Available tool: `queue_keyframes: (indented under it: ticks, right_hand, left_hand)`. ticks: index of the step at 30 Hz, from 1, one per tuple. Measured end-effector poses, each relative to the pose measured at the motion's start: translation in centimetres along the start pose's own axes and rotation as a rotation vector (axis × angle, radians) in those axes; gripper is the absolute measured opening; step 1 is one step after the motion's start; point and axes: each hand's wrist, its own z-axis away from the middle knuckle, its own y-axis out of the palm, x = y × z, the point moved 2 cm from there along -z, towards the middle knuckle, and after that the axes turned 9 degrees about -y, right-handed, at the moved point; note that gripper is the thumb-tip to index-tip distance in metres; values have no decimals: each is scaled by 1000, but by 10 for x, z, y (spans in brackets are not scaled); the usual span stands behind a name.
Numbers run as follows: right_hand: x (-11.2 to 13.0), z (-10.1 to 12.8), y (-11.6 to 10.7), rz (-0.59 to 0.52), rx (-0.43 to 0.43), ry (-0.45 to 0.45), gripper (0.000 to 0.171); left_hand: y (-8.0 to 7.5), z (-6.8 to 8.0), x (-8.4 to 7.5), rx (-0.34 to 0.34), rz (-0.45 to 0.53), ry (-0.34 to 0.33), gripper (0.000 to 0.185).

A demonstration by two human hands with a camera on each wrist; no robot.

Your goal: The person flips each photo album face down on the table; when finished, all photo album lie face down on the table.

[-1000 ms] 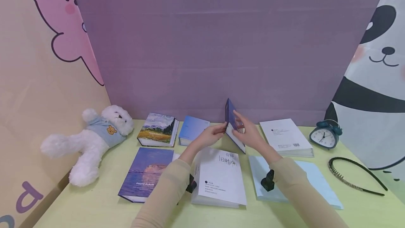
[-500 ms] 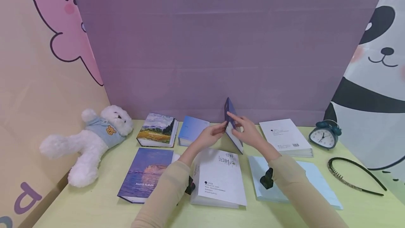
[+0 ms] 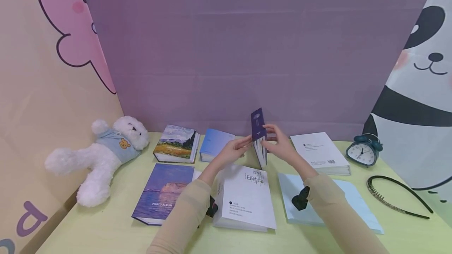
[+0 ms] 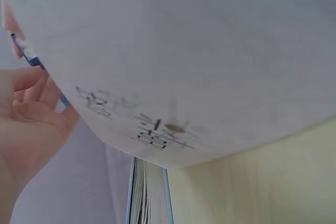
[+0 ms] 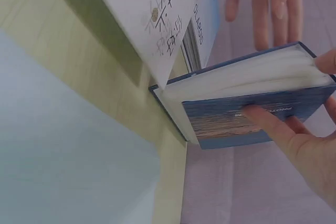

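A small dark blue photo album [image 3: 258, 122] stands upright at the back middle of the table, its white page edges showing. My right hand [image 3: 280, 144] grips it from the right; in the right wrist view, the digits of that hand [image 5: 310, 150] lie on the sea-picture cover [image 5: 226, 119] and near the page edges. My left hand [image 3: 231, 152] is at the album's left side, fingers extended. Seen from the right wrist, the left fingers [image 5: 268, 3] are straight beside the back cover. A white album [image 3: 245, 199] lies in front and hides much of the left wrist view.
A landscape-cover album [image 3: 175, 144] and a light blue album [image 3: 216, 144] lie back left, a purple album [image 3: 160, 191] in front. To the right are a white album [image 3: 319, 152], pale blue album [image 3: 356, 203], alarm clock [image 3: 361, 152] and headband [image 3: 385, 197]. A plush bear [image 3: 109, 152] lies left.
The upright photo album has turned, so its dark face with the round emblem and its page edges now face the head camera. The right fingers have shifted right along it; the left hand stays beside it.
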Motion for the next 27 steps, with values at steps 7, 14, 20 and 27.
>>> queue_keyframes:
  ticks: [7,14,20,27]
  right_hand:
    - [-3,5,1,-54,-2,105,61]
    - [-12,7,0,-51,-41,125,60]
    - [-12,12,0,-98,-60,151,61]
    - [-14,17,0,-242,-110,204,57]
  left_hand:
    - [3,-2,3,36,-40,-45,46]
    - [7,0,6,88,-56,-50,48]
    - [10,5,17,117,-151,-19,51]
    - [12,11,20,143,-218,-3,53]
